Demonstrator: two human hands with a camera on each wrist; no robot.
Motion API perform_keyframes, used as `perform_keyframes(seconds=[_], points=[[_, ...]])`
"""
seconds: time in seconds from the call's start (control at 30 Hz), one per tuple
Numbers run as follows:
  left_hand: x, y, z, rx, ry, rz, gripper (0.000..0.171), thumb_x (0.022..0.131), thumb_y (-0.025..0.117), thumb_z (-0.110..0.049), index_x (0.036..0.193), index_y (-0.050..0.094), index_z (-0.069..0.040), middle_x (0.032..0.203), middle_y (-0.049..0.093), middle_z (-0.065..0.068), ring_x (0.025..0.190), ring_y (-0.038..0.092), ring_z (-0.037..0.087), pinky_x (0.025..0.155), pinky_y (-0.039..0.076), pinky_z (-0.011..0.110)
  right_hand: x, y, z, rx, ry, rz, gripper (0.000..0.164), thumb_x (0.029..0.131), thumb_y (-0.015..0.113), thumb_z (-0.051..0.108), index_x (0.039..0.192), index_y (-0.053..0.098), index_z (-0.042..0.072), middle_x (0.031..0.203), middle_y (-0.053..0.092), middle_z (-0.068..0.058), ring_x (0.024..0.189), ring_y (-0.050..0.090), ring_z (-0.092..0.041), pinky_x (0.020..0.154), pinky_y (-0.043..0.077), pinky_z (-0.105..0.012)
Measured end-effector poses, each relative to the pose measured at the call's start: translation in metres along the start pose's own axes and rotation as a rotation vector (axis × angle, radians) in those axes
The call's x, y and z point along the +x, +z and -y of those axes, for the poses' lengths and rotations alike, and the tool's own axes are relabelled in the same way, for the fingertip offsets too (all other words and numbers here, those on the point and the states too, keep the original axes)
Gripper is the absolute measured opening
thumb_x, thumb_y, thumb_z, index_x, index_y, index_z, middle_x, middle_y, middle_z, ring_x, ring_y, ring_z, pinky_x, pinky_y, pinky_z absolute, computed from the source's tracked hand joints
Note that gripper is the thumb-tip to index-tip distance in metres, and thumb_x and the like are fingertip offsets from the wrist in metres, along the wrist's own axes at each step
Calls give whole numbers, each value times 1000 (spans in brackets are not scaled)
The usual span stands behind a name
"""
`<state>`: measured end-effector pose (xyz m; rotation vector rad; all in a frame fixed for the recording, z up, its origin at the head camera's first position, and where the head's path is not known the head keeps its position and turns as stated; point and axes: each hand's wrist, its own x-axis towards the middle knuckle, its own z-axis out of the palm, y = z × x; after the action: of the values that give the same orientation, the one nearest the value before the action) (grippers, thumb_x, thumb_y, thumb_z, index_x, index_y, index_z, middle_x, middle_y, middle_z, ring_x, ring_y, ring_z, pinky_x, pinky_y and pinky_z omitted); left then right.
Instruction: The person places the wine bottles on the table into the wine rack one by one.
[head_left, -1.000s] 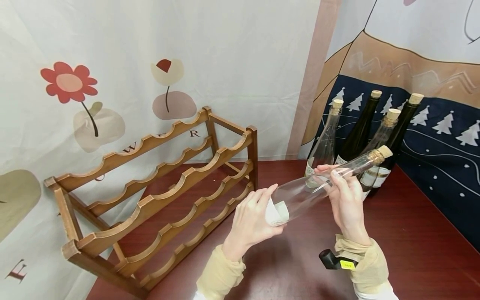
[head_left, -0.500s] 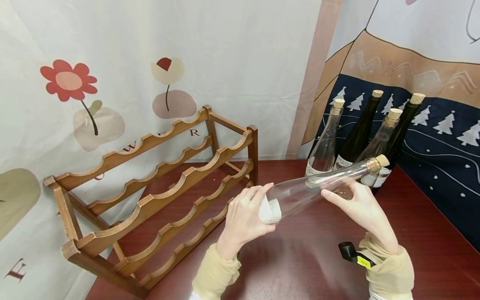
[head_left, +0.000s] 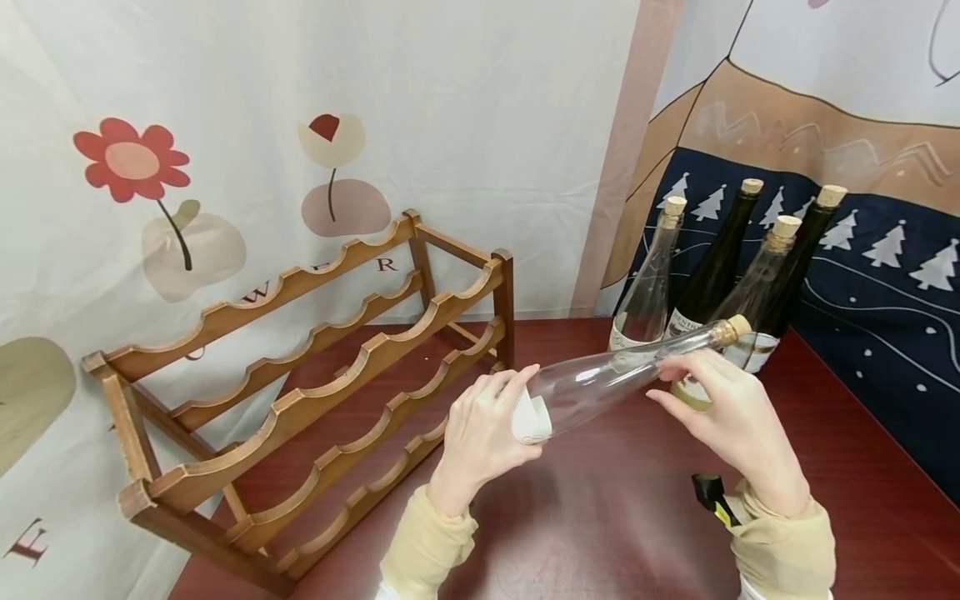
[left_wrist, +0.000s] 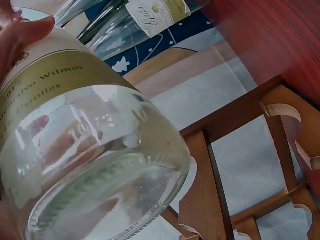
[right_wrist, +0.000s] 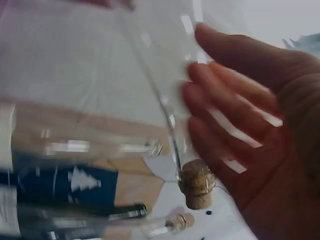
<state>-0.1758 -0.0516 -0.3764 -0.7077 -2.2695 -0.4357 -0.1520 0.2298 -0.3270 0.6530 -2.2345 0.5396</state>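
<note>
My left hand [head_left: 483,429] grips a clear glass wine bottle [head_left: 592,385] around its labelled lower part, beside the rack's right end. The bottle is tilted, base toward the left hand, and its cork [head_left: 738,325] points up to the right. In the left wrist view, the bottle's round base [left_wrist: 110,190] and an olive-and-white label [left_wrist: 50,82] show up close. My right hand [head_left: 738,421] is beside the bottle's neck, thumb and fingers spread apart. The right wrist view shows its fingers [right_wrist: 230,110] loosely bent along the neck, not closed around it; contact is hard to tell.
A wooden wine rack [head_left: 360,362] with scalloped rails stands on the left of the dark red table [head_left: 600,517]. At the back right, two clear bottles [head_left: 651,283] and two dark green bottles [head_left: 723,250], all corked, stand close together. Printed cloth [head_left: 487,125] hangs behind.
The right hand has loosened from the bottle's neck and swung right and down, fingers now apart. The left hand has carried the bottle slightly left, with its neck lower.
</note>
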Motion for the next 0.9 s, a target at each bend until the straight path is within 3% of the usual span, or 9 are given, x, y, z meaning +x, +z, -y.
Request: perform_keyframes(seconds=[0.07,0.13,0.23,0.3,0.37,0.43,0.53,0.77,0.9], points=[[-1,1,1,14,-2,9,92,42,87,-40,127,56,-24,106,66,-2,89,63,16,68,53,28,3,4,-2,-54,-99,-63,52,90,49,55,95,69,7,91,68,-7,86,59,-20,82,42,-17],[-1,1,2,32,-2,18,92,42,87,-41,127,56,-24,106,66,-2,90,63,16,69,53,28,5,8,-4,-110,-179,-94,55,95,44,53,100,68,4,97,66,-12,93,57,-28,87,42,-31],[-2,2,2,70,5,28,92,42,87,-42,127,56,-25,106,67,-2,90,63,15,70,53,28,6,12,-6,-186,-240,-68,39,85,65,34,111,66,5,107,64,-16,103,54,-36,98,38,-49],[-2,2,2,90,17,32,92,42,87,-43,127,56,-25,105,66,-2,89,63,15,71,53,28,6,16,-8,-223,-248,-32,52,70,78,22,117,63,7,112,62,-17,109,52,-36,108,31,-53],[-2,3,2,110,34,34,92,42,88,-43,127,56,-26,105,66,-3,89,63,15,71,53,28,5,19,-9,-261,-237,21,72,54,86,14,121,60,9,116,61,-16,115,50,-35,114,24,-53],[-2,4,1,123,53,34,92,42,88,-43,126,57,-26,104,65,-3,88,63,16,71,53,29,5,23,-11,-280,-222,61,78,48,90,13,121,60,10,116,61,-15,117,50,-33,117,21,-52],[-2,5,0,139,76,39,91,41,88,-42,125,57,-26,103,65,-3,89,62,16,72,53,29,3,28,-13,-284,-204,118,76,49,87,10,119,60,9,114,63,-12,115,52,-30,115,22,-52],[-3,8,1,180,128,50,94,40,88,-43,127,57,-26,103,65,-3,88,61,17,73,52,30,-1,41,-17,-271,-201,174,60,52,76,2,110,63,6,99,66,-9,100,61,-28,103,39,-48],[-2,9,1,194,160,44,92,41,87,-44,126,57,-26,102,65,-3,87,61,17,73,51,29,-3,45,-17,-296,-147,234,54,52,73,4,105,62,9,88,68,-6,82,64,-28,80,50,-43]])
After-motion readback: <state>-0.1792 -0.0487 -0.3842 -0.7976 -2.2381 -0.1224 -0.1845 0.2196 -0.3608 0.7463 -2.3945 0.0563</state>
